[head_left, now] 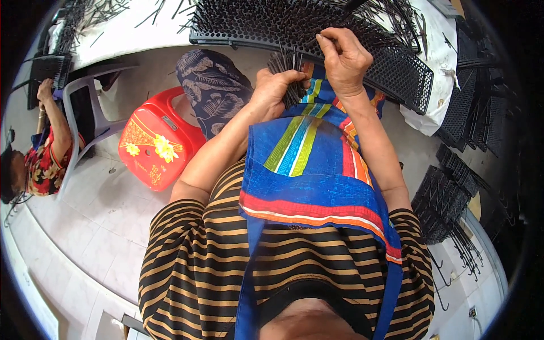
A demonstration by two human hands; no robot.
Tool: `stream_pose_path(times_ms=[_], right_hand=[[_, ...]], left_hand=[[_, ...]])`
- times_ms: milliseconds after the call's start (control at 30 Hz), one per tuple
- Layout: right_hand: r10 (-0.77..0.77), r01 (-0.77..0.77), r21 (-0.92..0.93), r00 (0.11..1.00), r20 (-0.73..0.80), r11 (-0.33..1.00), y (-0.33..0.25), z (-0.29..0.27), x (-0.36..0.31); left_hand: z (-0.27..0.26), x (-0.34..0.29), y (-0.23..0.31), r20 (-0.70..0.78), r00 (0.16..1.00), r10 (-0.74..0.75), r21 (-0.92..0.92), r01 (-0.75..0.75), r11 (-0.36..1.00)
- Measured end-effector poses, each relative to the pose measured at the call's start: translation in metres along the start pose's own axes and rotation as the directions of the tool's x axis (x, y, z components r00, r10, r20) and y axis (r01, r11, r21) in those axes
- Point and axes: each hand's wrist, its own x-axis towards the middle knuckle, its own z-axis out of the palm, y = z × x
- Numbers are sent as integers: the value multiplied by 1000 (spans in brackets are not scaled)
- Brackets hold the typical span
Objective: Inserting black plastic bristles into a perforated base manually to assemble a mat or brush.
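My left hand [273, 90] is wrapped around a bundle of thin dark sticks [293, 93], held over my lap at the near edge of a black perforated rack [405, 76]. Dense rows of similar dark sticks stand upright in the rack's holes. Above the rack's near side is my right hand [347, 62], its thumb and forefinger pinched together. Whatever lies between those fingertips blends into the dark sticks behind and cannot be made out.
A red plastic stool [161, 139] with yellow flowers stands to my left. Past it, a person [48, 158] sits by a grey plastic chair [71, 122]. Loose sticks lie on the white-covered table [127, 31]. Black racks [445, 195] with hooks are stacked at right.
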Motion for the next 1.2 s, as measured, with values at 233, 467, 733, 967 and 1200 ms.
stream_pose_path(times_ms=[233,467,733,967,1200], right_hand=[[70,-66,-30,985,156,997,-9,-4,-17],[601,-714,486,694,396,505,-12,-11,-31],[355,-311,374,933,-54,874,4,-6,-2],[-18,22,-44,996,92,999,13,2,-16],[386,-432,121,878,284,894,-9,-20,-37]], left_hand=[[1,-2,1,32,999,18,11,-18,1000],[3,-3,1,92,996,-8,1,7,1000],[-4,5,-6,-19,1000,-4,113,6,994],[2,-1,1,12,999,-44,82,43,996],[2,2,-6,168,985,-49,-5,51,999]])
